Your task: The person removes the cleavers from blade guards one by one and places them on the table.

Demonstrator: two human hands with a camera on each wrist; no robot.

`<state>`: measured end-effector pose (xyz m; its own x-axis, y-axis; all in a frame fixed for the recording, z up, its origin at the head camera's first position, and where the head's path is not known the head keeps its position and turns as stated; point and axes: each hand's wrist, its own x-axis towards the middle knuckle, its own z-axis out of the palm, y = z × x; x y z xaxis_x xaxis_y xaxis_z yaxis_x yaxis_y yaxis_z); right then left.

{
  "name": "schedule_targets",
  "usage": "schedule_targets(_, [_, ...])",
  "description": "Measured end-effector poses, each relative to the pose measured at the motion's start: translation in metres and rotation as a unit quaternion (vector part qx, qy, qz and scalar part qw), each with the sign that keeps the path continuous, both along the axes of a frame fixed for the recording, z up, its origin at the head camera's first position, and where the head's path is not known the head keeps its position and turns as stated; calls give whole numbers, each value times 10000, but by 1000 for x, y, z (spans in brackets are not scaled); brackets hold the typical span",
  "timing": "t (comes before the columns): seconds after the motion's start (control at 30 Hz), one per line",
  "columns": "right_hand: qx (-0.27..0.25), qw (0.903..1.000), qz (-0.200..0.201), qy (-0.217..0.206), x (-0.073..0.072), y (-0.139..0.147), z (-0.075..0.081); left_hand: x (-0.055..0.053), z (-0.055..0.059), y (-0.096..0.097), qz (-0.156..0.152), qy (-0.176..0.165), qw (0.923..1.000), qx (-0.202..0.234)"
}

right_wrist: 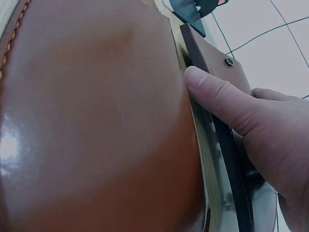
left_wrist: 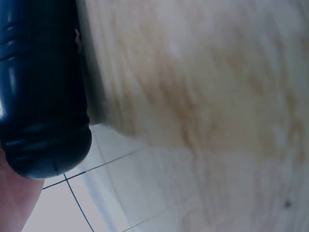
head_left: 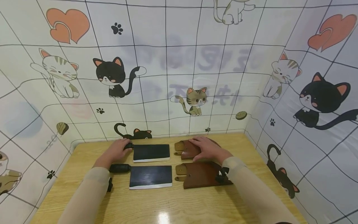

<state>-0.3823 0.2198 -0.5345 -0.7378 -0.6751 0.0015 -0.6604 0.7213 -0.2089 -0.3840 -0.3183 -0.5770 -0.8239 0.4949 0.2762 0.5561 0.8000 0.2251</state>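
Observation:
Two cleavers with black handles lie one behind the other, blades to the right. My left hand [head_left: 119,150] grips the handle of the far cleaver [head_left: 151,152], covering most of that handle. Just in front of this hand is the near cleaver [head_left: 151,176], its ribbed handle [left_wrist: 46,96] large in the left wrist view. To the right lie two brown leather sheaths with snap straps. My right hand [head_left: 208,148] holds the far sheath [head_left: 188,152], the thumb [right_wrist: 217,92] along its near edge and the fingers hidden behind it. The near sheath [head_left: 199,175] lies below that hand.
Everything rests on a light wooden table [head_left: 156,205]. A cloth wall [head_left: 167,62] printed with cartoon cats and grid lines rises directly behind the table and along both sides.

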Motion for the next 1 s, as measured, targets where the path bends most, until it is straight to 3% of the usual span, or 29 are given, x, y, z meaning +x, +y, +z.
schedule_targets(0.27, [79, 9996, -85, -273, -6, -1, -6, -10, -12, -5, 145, -223, 9995, -145])
schedule_targets(0.6, [-58, 9982, -55, -587, -7, -1, -8, -9, -7, -3, 327, -650, 9973, 65])
schedule_targets(1.0, [-84, 9951, -117, -981, -12, -4, -6, -9, -11, -5, 493, -709, 9962, 104])
